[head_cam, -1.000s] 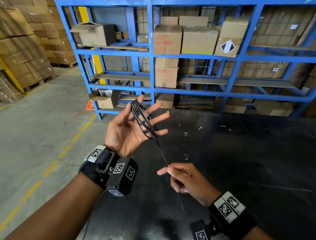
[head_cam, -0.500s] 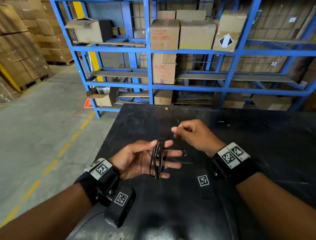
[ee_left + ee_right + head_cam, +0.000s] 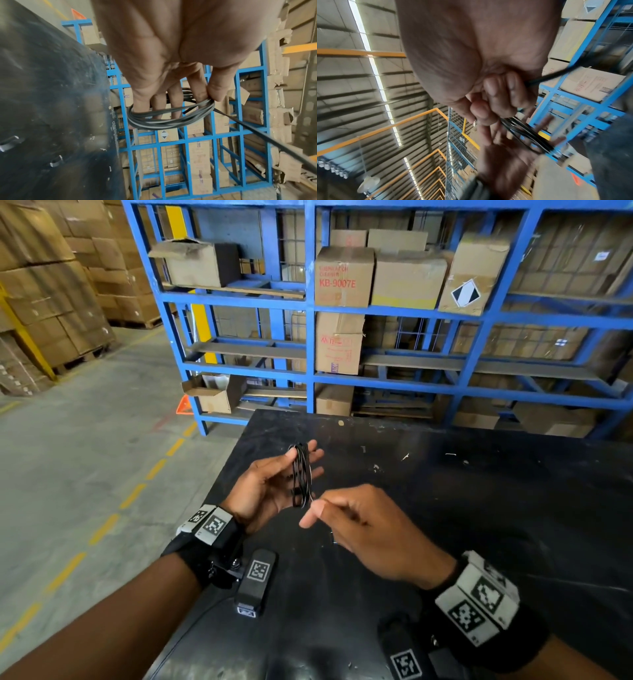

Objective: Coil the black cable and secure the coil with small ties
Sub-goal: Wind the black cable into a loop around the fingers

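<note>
The black cable (image 3: 301, 484) is wound in several loops round the fingers of my left hand (image 3: 301, 451), held above the black table (image 3: 479, 525). In the left wrist view the thumb presses the coil (image 3: 171, 120) against the index finger. A free strand (image 3: 257, 136) leaves the coil toward my right hand (image 3: 313, 513), just in front of and right of the coil. That hand's curled fingers (image 3: 494, 94) pinch the strand (image 3: 547, 77). The coil (image 3: 527, 135) lies just beyond them.
A few small pale pieces (image 3: 375, 469) lie scattered on the table beyond the hands; two more (image 3: 54, 162) show in the left wrist view. The table's left edge drops to the concrete floor (image 3: 85, 474). A blue rack (image 3: 310, 337) of cardboard boxes stands behind the table.
My right hand has come from the far side of the coil round to its near side with the strand. My left hand has tilted so its fingers point away.
</note>
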Action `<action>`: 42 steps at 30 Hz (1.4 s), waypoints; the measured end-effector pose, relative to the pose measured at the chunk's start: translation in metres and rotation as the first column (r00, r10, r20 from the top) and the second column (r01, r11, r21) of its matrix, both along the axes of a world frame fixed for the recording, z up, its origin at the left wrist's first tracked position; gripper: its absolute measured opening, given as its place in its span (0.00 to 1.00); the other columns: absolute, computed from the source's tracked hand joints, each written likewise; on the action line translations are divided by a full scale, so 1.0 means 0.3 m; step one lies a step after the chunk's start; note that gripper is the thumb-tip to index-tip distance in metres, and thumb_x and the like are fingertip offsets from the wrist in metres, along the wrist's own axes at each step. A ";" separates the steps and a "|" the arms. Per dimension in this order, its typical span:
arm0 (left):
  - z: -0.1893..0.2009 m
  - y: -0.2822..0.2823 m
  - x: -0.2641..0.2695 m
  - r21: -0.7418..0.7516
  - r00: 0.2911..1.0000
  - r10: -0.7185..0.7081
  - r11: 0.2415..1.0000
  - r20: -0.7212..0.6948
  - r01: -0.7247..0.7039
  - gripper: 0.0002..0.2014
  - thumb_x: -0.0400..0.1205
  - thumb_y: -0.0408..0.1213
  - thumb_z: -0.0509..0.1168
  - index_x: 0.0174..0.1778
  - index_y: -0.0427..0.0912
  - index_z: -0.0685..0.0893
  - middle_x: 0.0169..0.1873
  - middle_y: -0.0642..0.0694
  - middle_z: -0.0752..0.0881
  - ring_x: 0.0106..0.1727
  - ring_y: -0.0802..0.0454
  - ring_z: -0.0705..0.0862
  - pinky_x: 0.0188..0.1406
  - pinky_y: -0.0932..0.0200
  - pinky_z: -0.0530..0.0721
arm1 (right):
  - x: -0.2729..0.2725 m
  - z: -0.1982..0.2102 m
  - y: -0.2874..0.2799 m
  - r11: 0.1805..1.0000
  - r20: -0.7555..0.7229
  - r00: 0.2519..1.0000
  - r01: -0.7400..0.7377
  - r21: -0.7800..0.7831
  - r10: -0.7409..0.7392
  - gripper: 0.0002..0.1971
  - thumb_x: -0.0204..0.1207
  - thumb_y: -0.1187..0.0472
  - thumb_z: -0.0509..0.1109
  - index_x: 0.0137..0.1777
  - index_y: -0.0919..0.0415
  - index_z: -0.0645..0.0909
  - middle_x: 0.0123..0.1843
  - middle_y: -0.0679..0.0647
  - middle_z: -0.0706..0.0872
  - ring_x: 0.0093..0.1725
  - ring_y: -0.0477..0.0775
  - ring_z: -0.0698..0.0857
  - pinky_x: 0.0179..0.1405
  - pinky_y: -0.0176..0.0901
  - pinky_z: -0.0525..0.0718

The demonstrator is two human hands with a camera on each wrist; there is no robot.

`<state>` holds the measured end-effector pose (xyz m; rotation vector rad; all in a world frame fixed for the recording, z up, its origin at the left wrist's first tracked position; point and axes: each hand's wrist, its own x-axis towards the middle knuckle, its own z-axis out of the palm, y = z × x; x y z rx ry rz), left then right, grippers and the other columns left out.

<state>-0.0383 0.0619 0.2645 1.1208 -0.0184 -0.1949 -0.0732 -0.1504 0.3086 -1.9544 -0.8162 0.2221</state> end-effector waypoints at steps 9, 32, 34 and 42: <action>0.102 -0.018 0.034 -0.323 0.980 -0.146 0.929 0.134 0.182 0.21 0.90 0.49 0.54 0.73 0.49 0.83 0.85 0.35 0.72 0.84 0.27 0.72 0.79 0.15 0.61 | 0.054 -0.264 -0.060 0.984 -0.354 0.933 0.003 0.180 0.062 0.18 0.92 0.56 0.58 0.60 0.61 0.90 0.23 0.58 0.70 0.23 0.48 0.65 0.23 0.33 0.65; -0.008 -0.125 -0.052 0.195 0.942 -0.304 0.924 -0.145 0.328 0.22 0.88 0.45 0.63 0.75 0.37 0.83 0.72 0.35 0.87 0.74 0.31 0.85 0.74 0.22 0.75 | 0.214 0.038 -0.111 0.979 0.158 0.975 0.176 -0.107 -0.158 0.13 0.82 0.53 0.74 0.39 0.56 0.91 0.32 0.50 0.93 0.30 0.45 0.88 0.34 0.43 0.83; -0.008 -0.129 -0.032 0.211 0.960 -0.253 0.938 -0.122 0.275 0.21 0.89 0.45 0.62 0.73 0.35 0.84 0.70 0.35 0.88 0.72 0.31 0.86 0.73 0.21 0.76 | 0.172 0.043 -0.106 0.985 0.075 0.984 0.167 -0.033 -0.164 0.11 0.84 0.57 0.72 0.44 0.61 0.92 0.27 0.43 0.90 0.26 0.39 0.86 0.28 0.32 0.80; 0.030 -0.053 0.066 -0.067 0.995 -0.101 0.993 -0.012 0.100 0.23 0.90 0.50 0.54 0.80 0.51 0.79 0.79 0.39 0.82 0.78 0.33 0.81 0.75 0.24 0.76 | 0.052 -0.094 -0.119 0.960 -0.220 0.965 0.187 0.207 -0.141 0.15 0.90 0.62 0.62 0.55 0.62 0.92 0.22 0.55 0.74 0.22 0.45 0.70 0.25 0.29 0.69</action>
